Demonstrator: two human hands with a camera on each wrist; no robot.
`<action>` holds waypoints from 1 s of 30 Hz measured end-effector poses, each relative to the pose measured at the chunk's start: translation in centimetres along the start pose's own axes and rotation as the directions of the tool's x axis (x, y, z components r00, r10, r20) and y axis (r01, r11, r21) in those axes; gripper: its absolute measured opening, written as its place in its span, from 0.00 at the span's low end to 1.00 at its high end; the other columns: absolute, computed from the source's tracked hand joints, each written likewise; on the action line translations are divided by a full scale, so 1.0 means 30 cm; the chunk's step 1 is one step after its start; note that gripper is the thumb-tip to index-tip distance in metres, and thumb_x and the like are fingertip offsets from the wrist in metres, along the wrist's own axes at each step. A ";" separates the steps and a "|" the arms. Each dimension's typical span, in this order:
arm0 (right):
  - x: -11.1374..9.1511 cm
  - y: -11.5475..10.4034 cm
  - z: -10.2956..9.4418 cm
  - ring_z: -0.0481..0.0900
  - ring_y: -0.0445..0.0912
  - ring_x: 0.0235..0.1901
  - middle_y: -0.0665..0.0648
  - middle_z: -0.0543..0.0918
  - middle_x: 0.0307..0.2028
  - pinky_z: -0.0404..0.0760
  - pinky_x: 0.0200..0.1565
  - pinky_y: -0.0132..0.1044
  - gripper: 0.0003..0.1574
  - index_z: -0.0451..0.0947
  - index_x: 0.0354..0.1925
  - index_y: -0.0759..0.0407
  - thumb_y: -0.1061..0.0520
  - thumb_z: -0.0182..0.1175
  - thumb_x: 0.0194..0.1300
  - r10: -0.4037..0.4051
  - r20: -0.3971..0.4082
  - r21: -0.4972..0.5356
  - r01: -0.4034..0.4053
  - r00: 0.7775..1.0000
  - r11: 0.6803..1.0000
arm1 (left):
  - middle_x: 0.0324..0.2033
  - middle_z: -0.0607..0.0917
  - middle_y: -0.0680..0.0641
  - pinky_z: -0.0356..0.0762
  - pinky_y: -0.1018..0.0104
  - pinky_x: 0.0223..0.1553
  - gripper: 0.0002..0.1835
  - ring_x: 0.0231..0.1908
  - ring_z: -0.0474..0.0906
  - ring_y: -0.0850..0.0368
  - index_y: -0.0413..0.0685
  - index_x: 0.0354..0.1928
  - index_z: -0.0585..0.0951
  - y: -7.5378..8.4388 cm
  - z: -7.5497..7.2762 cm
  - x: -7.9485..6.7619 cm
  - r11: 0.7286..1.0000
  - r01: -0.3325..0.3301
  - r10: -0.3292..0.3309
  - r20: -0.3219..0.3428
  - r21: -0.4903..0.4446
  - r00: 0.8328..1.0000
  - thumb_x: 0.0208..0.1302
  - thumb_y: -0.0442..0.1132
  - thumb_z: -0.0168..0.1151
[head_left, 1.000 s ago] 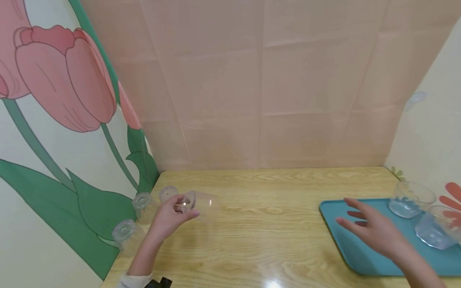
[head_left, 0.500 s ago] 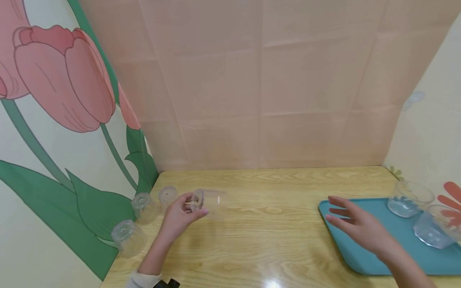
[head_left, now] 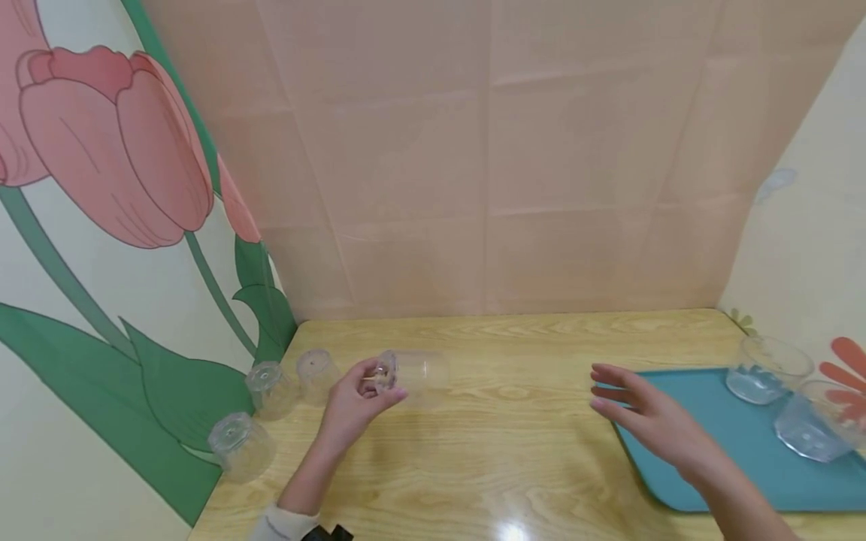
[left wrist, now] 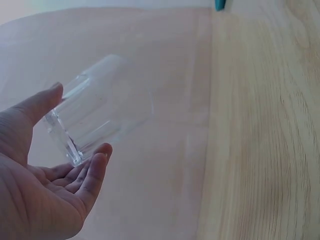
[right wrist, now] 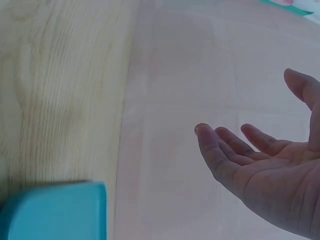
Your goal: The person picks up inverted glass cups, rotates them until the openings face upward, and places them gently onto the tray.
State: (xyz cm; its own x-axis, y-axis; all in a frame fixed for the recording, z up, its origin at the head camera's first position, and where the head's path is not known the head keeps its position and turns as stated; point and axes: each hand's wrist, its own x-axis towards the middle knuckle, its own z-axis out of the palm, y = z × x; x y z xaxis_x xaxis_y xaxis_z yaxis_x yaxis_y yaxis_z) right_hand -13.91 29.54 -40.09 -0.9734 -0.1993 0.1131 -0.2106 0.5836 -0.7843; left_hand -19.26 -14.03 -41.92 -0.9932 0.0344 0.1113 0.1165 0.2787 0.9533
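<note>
My left hand (head_left: 355,409) grips a clear plastic cup (head_left: 422,372) by its base, above the left half of the table. The cup lies sideways in the air with its mouth to the right. In the left wrist view, thumb and fingers pinch the thick base of the cup (left wrist: 100,110). My right hand (head_left: 649,421) hovers by the left edge of the blue tray (head_left: 717,466), holding nothing. Its fingers are loosely extended toward the left, and the right wrist view shows the palm (right wrist: 280,175) bare.
Three clear cups stand upside down at the table's left side: a front cup (head_left: 242,447), a middle cup (head_left: 272,391) and a back cup (head_left: 318,376). On the tray sit two clear cups, a far one (head_left: 767,372) and a near one (head_left: 815,424). Walls border the table (head_left: 501,451).
My left hand has carried the cup to the right, away from the three standing cups. The right hand has moved left, from above the tray to its edge.
</note>
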 end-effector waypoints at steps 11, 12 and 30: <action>0.021 -0.042 0.046 0.78 0.37 0.59 0.62 0.69 0.71 0.78 0.51 0.27 0.38 0.58 0.76 0.56 0.46 0.56 0.77 0.023 0.071 0.147 -0.034 0.997 0.989 | 0.51 0.84 0.41 0.85 0.66 0.45 0.42 0.48 0.84 0.51 0.41 0.68 0.72 0.034 0.061 -0.016 0.995 0.001 0.003 0.045 -0.095 0.999 0.54 0.47 0.80; 0.023 -0.045 0.053 0.78 0.38 0.60 0.62 0.69 0.71 0.78 0.51 0.27 0.38 0.58 0.76 0.56 0.46 0.56 0.77 0.019 0.075 0.164 -0.031 0.997 0.986 | 0.51 0.84 0.41 0.85 0.65 0.45 0.41 0.48 0.84 0.51 0.42 0.68 0.72 0.036 0.066 -0.016 0.995 -0.003 0.008 0.046 -0.102 0.999 0.54 0.47 0.80; 0.072 -0.089 0.157 0.75 0.58 0.65 0.60 0.71 0.69 0.76 0.55 0.27 0.36 0.61 0.74 0.56 0.50 0.59 0.75 -0.065 0.111 0.286 0.031 0.992 0.958 | 0.54 0.83 0.36 0.85 0.63 0.48 0.43 0.52 0.83 0.45 0.37 0.70 0.68 0.074 0.127 -0.018 0.979 -0.022 0.044 0.106 -0.201 0.993 0.56 0.41 0.79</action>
State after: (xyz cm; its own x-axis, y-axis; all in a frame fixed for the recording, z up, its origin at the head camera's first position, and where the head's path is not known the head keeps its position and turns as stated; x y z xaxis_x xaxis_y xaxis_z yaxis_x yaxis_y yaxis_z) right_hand -15.03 23.85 -40.61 -0.9415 -0.3231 0.0957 -0.2062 0.3277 -0.9220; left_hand -18.46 -9.79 -40.93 -0.9813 0.1480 0.1227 0.1355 0.0798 0.9876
